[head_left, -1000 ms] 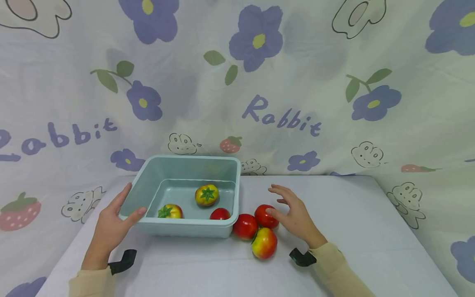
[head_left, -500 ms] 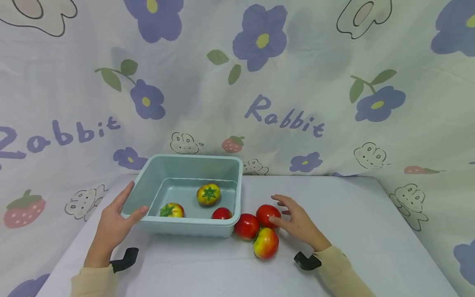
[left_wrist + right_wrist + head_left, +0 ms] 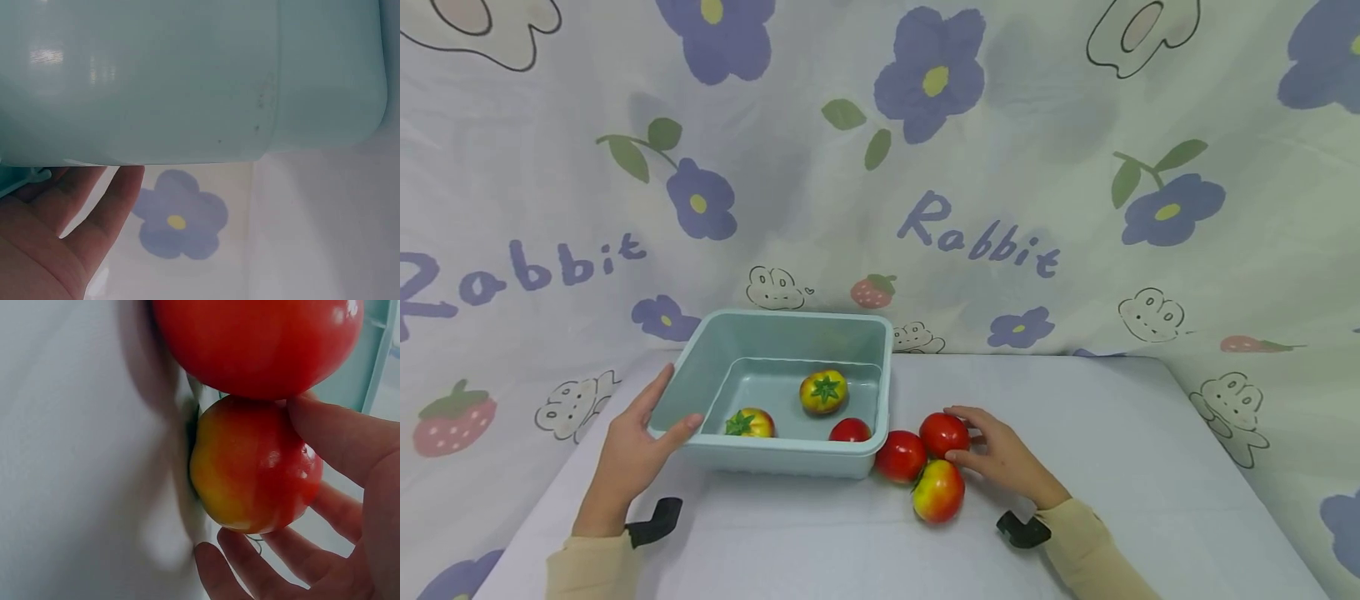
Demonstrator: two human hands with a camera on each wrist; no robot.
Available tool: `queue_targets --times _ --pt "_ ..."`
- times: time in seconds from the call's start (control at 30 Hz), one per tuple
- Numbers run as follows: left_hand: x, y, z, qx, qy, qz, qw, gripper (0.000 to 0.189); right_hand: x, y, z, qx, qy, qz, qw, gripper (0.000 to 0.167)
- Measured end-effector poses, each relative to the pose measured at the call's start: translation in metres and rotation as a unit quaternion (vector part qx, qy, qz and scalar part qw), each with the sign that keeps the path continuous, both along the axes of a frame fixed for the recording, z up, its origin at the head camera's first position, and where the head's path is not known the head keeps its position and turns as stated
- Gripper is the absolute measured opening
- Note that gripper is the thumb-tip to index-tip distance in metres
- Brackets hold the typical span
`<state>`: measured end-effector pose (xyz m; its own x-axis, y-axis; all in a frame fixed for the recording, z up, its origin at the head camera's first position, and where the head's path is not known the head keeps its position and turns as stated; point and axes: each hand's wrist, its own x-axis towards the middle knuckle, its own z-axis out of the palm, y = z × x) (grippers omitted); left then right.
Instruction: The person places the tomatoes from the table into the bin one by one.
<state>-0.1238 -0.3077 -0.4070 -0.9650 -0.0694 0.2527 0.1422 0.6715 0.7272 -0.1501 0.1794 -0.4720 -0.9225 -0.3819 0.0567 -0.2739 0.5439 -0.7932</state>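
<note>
My left hand (image 3: 631, 454) holds a pale blue plastic bin (image 3: 775, 460) at its near left corner, thumb by the front rim and fingers along the left side. In the left wrist view, fingertips (image 3: 128, 181) meet the bin's outer wall. Inside lie two yellow-red tomatoes (image 3: 823, 392) with green star-shaped tops and a red one (image 3: 851, 430). Right of the bin, my right hand (image 3: 1003, 457) grips a red tomato (image 3: 943, 435) between thumb and fingers. This tomato (image 3: 256, 465) shows a yellow patch in the right wrist view.
Another red tomato (image 3: 901, 457) sits against the bin's right side, and a yellow-red tomato (image 3: 938, 492) lies in front of it. All stand on a white-covered table (image 3: 790, 542). A flower-and-rabbit printed cloth (image 3: 820, 208) hangs behind.
My right hand has come down to the rear red tomato, and its thumb and fingers have closed round it. My left hand keeps its place at the bin. The view has shifted slightly.
</note>
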Motion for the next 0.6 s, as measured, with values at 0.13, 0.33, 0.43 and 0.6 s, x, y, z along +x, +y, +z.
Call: queue_targets --times 0.13,0.33,0.43,0.6 --pt "-0.0003 -0.0007 -0.0006 0.002 0.000 -0.001 1.0000 0.085 0.0004 -0.0005 -0.0012 0.000 -0.011 -0.001 0.9999 0.065" --pt "0.0003 -0.0002 -0.0003 0.002 0.002 -0.002 1.0000 0.084 0.0001 -0.0004 -0.0021 -0.005 -0.006 0.001 1.0000 0.063" --pt "0.0008 0.0008 0.0004 0.000 0.000 -0.001 1.0000 0.085 0.0003 -0.0006 -0.0025 -0.006 -0.002 -0.003 1.0000 0.063" --pt "0.0018 0.0012 0.0009 -0.003 0.000 -0.001 1.0000 0.085 0.0006 -0.0008 -0.0026 -0.004 0.009 -0.008 0.9999 0.064"
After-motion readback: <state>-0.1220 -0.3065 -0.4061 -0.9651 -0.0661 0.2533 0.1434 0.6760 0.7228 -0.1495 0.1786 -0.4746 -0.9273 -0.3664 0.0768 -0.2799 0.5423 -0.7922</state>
